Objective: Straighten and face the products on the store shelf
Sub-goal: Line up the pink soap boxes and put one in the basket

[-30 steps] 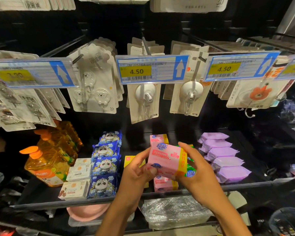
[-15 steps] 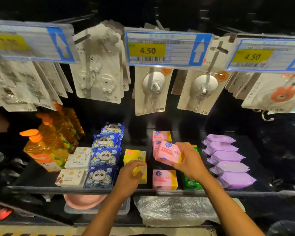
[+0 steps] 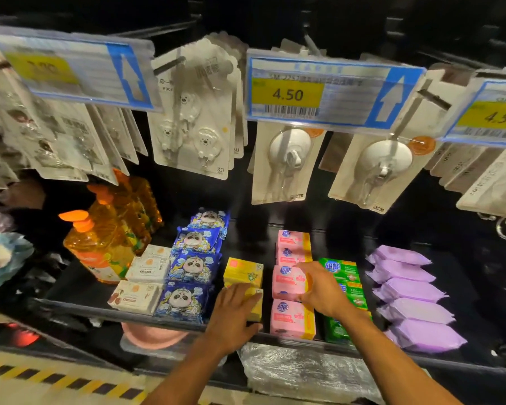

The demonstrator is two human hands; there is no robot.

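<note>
A row of pink soap packs runs front to back on the black shelf (image 3: 79,302). My right hand (image 3: 319,287) grips the second pink pack (image 3: 285,283) from the front, which now lies in the row behind the front pink pack (image 3: 289,318). My left hand (image 3: 234,311) rests over the front yellow soap box (image 3: 256,302), fingers laid on its top. A second yellow box (image 3: 243,270) sits behind it. Green soap packs (image 3: 343,273) lie right of my right hand, partly hidden by my wrist.
Blue panda packs (image 3: 187,299) and white soap boxes (image 3: 136,296) fill the left of the shelf, next to orange pump bottles (image 3: 100,247). Purple pouches (image 3: 415,311) line the right. Carded hooks (image 3: 287,162) and price tags (image 3: 319,92) hang overhead.
My right hand lowered the pink pack from the air into the pink row. My left hand let go of it and settled on the front yellow box. The camera moved closer.
</note>
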